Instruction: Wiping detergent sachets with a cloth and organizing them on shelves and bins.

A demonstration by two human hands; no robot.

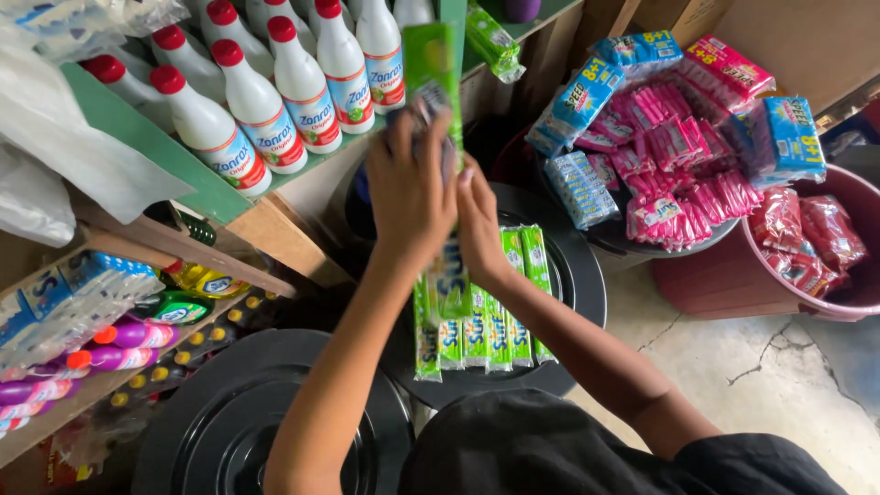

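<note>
Over the black lid: I see both hands up.
Left hand: clamped on green packet strip.
Right hand: clamped on it too.
Done: green packets lie in a row on the lid.
Left: strip not down yet.

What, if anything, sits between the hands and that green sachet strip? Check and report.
Nothing visible. Both the left hand and the right hand already have a grip on the long green plastic sachet strip, which hangs down over more green sachets on the round black lid.

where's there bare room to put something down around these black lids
Free: the near black lid at lower left, bare on top, and the concrete floor right of the arms. Crowded: the far lid under the green sachet strips, the basin of pink packets, the bottle shelf.
</note>
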